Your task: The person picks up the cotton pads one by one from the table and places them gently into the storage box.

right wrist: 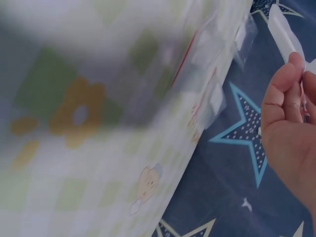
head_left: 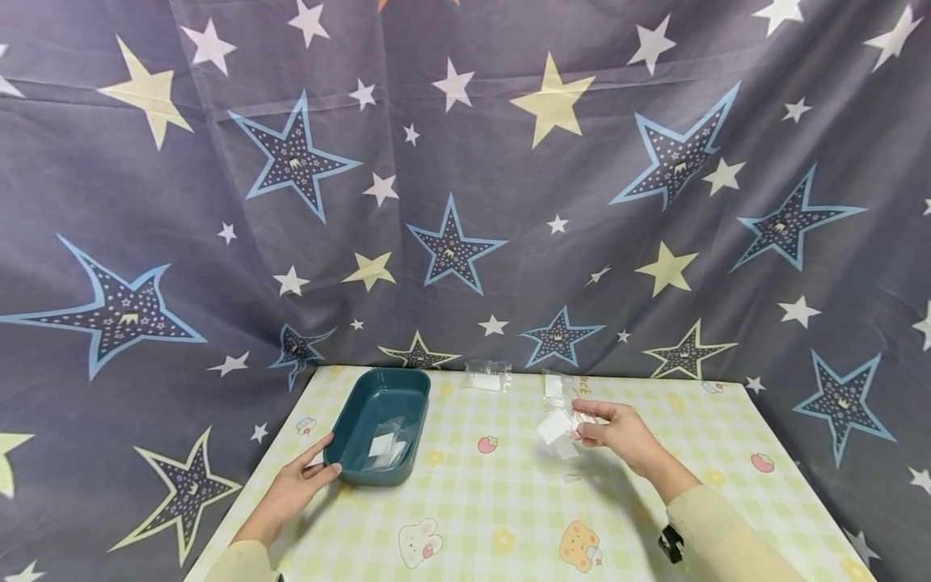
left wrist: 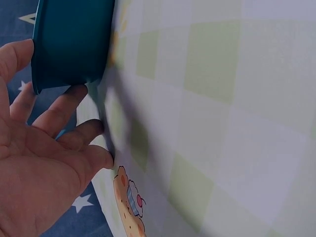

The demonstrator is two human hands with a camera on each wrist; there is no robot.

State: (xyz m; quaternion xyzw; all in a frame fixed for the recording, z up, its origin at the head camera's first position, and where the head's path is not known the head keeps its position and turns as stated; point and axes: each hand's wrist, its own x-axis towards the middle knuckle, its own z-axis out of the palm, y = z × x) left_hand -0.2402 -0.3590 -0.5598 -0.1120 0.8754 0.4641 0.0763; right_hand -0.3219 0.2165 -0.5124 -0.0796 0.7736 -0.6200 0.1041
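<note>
My left hand (head_left: 296, 487) holds the near left corner of a dark teal plastic tub (head_left: 349, 420), thumb and fingers spread around its wall and rim. In the left wrist view the fingers (left wrist: 59, 111) lie against the tub's outside (left wrist: 74, 44). Small clear bags with white pieces (head_left: 387, 446) lie inside it. To the right, my right hand (head_left: 618, 435) pinches a small clear plastic bag with a white piece (head_left: 556, 426) between thumb and fingertips, above the table. In the right wrist view, this white piece (right wrist: 285, 32) sticks out past the fingertips (right wrist: 295, 61).
One clear bag with a white piece (head_left: 486, 377) lies at the table's back edge. Another small bag (head_left: 553, 386) lies just beyond my right hand. The table has a green checked cloth (head_left: 465, 501); a grey curtain with stars (head_left: 494, 178) hangs directly behind it.
</note>
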